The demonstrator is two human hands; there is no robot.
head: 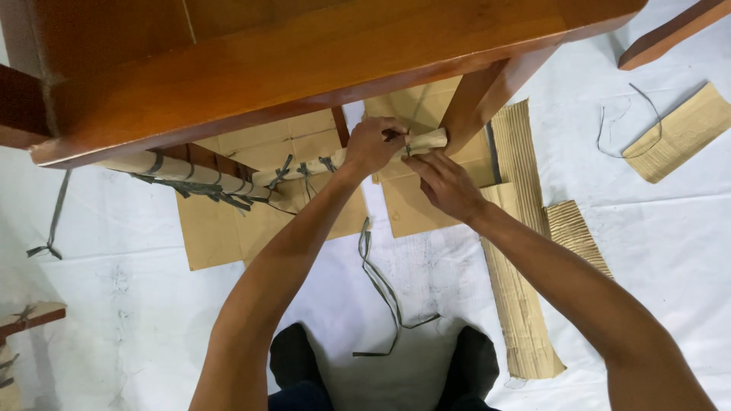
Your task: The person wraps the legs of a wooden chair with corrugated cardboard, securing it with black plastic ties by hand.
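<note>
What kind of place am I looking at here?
Likely a furniture packing or workshop floor. A wooden table stands on white sheeting, its rail wrapped in cardboard tied with grey straps; corrugated cardboard pieces lie around. Both hands work at the wrapping.

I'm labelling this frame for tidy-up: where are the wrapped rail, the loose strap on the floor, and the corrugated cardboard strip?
wrapped rail (426, 140): head view, on its paper-covered end by the hands.
loose strap (383, 288): head view, mid-length on the floor sheet.
corrugated cardboard strip (521, 304): head view, on its lower half.
</note>
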